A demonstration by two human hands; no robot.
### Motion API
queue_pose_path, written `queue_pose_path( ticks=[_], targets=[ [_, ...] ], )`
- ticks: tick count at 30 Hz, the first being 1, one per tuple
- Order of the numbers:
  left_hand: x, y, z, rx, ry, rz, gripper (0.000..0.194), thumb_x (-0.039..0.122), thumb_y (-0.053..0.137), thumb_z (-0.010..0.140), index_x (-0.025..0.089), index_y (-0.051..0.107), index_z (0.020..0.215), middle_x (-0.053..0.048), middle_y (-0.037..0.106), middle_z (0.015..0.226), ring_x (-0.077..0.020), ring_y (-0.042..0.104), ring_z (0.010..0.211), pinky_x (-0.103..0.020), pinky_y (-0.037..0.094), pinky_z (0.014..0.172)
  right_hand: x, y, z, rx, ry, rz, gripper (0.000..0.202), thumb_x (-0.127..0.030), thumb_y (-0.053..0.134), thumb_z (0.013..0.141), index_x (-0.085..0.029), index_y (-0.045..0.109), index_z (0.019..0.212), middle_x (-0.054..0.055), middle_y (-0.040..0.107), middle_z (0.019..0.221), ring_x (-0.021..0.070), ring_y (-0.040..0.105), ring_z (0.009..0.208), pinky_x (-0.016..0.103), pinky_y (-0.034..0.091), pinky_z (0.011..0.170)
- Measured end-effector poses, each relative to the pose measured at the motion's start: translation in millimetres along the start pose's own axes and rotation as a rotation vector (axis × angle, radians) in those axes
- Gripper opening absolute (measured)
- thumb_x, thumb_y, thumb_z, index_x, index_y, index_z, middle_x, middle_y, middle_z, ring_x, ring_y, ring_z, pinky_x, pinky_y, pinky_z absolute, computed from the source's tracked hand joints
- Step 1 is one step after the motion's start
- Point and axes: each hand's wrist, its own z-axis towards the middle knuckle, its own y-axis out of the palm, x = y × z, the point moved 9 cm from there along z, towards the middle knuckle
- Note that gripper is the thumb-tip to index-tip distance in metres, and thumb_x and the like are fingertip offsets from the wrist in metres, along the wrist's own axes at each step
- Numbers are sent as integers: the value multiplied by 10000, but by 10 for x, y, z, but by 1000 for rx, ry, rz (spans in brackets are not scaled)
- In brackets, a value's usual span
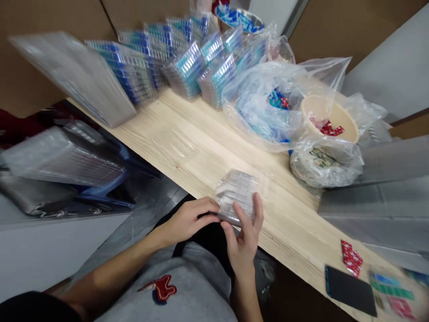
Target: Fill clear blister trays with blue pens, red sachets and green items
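A small stack of clear plastic trays (237,194) with ribbed compartments lies at the near edge of the wooden table, in front of my body. My left hand (192,220) pinches the stack's near left corner between thumb and fingers. On the near right side, my right hand (246,241) grips the stack, its thumb at the front edge and its fingers spread over the top. Just beyond the stack, a faint flat piece of clear plastic (176,143) lies on the wood.
Filled blister packs (187,67) stand in rows at the back. To the right are a plastic bag (261,107), a beige tub (348,118) and a smaller bag (325,165). A dark phone-like slab (350,290) and red packets (351,258) lie front right. More trays (63,156) sit left.
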Motion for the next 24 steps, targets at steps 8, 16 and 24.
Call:
queue_pose_path(
  ticks=[8,16,24],
  targets=[
    [-34,-107,-7,-13,-30,9,130,261,582,899,177,680,882,-44,716,869,-134,671,823,-236,535,770,-43,61,-19,-119,8,14,526,-157,502,941,-369,394,1410,-13,101,1607,239,180,1472,496,408,1100],
    [-141,-199,-62,23,-80,-5,154,285,591,893,182,704,867,-46,729,864,-142,680,817,-244,540,771,-89,144,8,-127,2,17,521,-163,507,936,-353,404,1410,16,109,1604,276,178,1470,557,370,1109],
    [-211,-268,-86,77,-115,-48,230,374,621,869,173,719,813,-54,733,811,-143,680,745,-234,541,707,-160,192,20,-115,-57,-36,521,-157,509,928,-324,409,1411,56,126,1597,308,207,1458,572,405,1076]
  ],
)
